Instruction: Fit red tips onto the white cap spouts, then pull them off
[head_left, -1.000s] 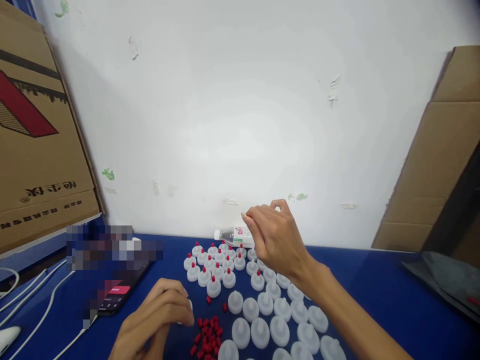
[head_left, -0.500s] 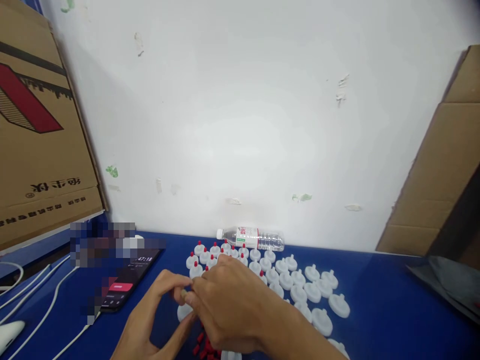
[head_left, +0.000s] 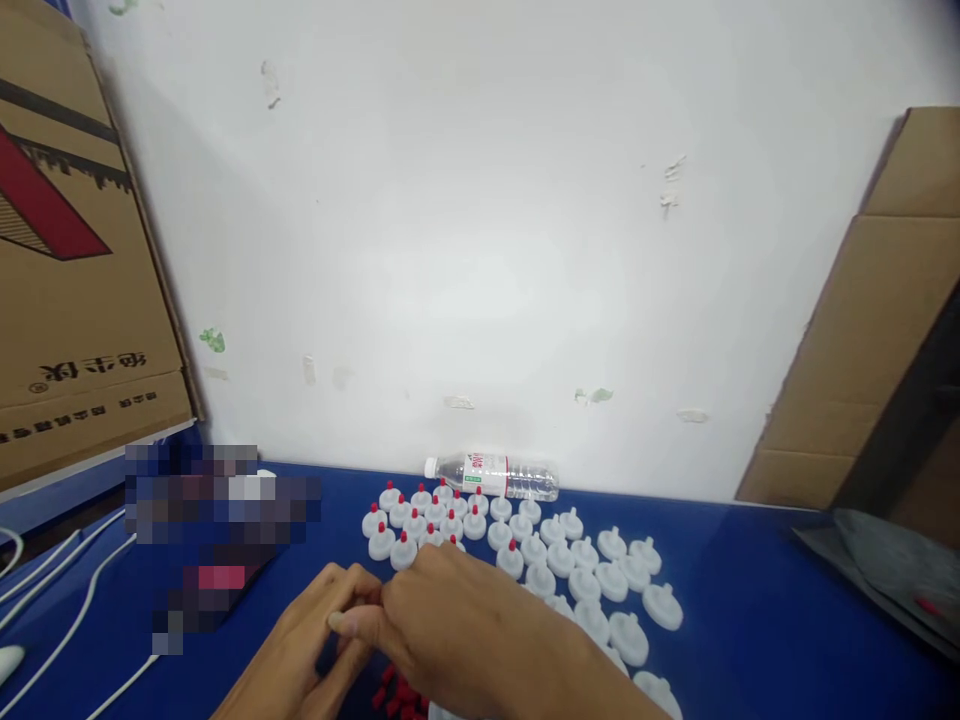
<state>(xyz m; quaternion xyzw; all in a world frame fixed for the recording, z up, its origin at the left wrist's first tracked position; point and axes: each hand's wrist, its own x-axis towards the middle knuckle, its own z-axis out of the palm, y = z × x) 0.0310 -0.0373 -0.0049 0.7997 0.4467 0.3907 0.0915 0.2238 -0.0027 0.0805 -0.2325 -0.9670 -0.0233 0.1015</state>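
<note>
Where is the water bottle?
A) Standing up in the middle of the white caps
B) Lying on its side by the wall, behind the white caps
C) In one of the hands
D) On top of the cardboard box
B: the water bottle lies on its side on the blue table against the wall, just behind the white caps, and neither hand touches it.

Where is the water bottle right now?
In the head view the water bottle lies on its side at the far edge of the blue table, against the white wall, just behind the rows of white caps.
</note>
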